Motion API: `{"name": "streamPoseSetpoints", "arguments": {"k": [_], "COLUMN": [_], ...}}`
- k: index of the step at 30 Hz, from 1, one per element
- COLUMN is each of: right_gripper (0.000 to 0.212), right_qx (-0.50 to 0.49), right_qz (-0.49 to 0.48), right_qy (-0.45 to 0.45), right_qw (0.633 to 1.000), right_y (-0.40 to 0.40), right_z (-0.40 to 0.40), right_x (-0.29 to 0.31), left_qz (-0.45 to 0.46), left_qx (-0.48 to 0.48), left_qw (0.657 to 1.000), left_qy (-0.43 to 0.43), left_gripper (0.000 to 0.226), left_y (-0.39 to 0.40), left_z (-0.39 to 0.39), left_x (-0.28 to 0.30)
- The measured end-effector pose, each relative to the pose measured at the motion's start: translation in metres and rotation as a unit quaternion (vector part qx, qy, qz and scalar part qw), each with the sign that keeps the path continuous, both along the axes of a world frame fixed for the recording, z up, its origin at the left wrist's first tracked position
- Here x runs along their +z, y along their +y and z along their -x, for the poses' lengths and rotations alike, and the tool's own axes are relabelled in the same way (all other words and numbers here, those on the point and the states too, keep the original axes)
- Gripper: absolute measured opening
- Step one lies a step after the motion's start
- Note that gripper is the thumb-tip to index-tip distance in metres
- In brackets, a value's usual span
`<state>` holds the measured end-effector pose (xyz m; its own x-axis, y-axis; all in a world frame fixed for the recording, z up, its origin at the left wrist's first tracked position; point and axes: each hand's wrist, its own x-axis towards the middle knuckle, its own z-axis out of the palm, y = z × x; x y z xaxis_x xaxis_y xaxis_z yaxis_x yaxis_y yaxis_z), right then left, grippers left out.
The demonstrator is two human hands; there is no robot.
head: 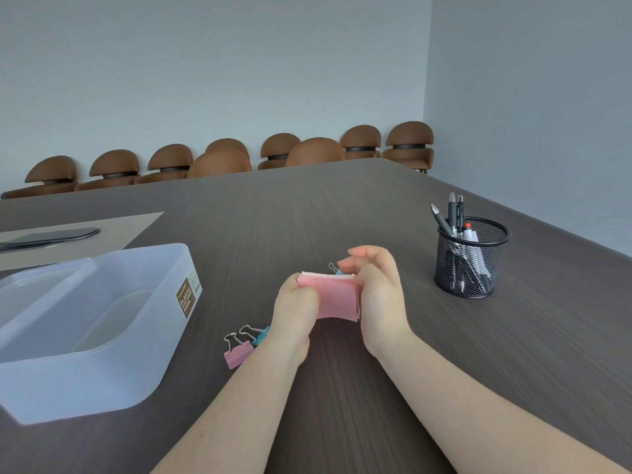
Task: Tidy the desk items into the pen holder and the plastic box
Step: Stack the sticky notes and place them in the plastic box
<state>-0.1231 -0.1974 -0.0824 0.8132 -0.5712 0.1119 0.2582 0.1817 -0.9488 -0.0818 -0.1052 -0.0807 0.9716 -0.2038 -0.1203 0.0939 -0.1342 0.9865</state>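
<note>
Black wire mesh forms the round pen holder (472,256) at the right of the table (342,206), and several pens (455,213) stand in it, tips and clips poking above the rim, with more barrels dimly seen through the mesh. At the left sits the plastic box (85,330), frosted and translucent with rounded corners and a brown label on its near end; its inside looks bare, though the cloudy walls make that hard to judge.

Between them, held above the dark wood-grain tabletop, is a stack of pink paper (337,297). The left hand (295,302) grips its left edge with fingers curled shut around it. The right hand (376,289) holds the right edge, thumb and fingertips pressed together on a small blue clip (337,269) at the stack's top, of which only the wire loop and a sliver of colour show.

Two more clips lie beside the left wrist, near the box: a pink clip (236,352) and a teal clip (256,335), the teal one partly covered by the wrist. A flat dark object (51,237) rests on a beige mat (113,230) at far left, cut off by the edge. Brown chairs (219,159) line the wall.
</note>
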Motion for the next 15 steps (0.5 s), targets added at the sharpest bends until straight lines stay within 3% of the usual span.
{"name": "streamPoseSetpoints", "arguments": {"k": [3,5,8,12,15], "right_gripper": [0.037,0.039,0.056,0.06,0.061], "right_qx": [0.04,0.058,0.064,0.064,0.08], "right_qz": [0.011,0.099,0.189,0.178,0.177], "right_qy": [-0.009,0.021,0.051,0.073,0.088], "right_qw": [0.999,0.993,0.979,0.979,0.977], "right_y": [-0.002,0.0,0.001,-0.005,-0.009], "right_z": [0.002,0.004,0.001,-0.002,0.0], "right_x": [0.0,-0.001,-0.008,-0.009,-0.011], "left_qz": [-0.005,-0.022,-0.042,0.026,0.021], "left_qx": [0.006,0.004,-0.03,-0.01,-0.006], "left_qw": [1.0,0.999,0.999,1.0,1.0], "left_qy": [0.014,0.027,0.016,0.007,-0.008], "left_gripper": [0.04,0.031,0.035,0.038,0.03], "left_y": [-0.004,-0.005,-0.005,0.003,0.003], "left_z": [-0.009,-0.016,-0.02,-0.007,-0.002], "left_x": [-0.005,-0.007,-0.009,0.0,0.008]}}
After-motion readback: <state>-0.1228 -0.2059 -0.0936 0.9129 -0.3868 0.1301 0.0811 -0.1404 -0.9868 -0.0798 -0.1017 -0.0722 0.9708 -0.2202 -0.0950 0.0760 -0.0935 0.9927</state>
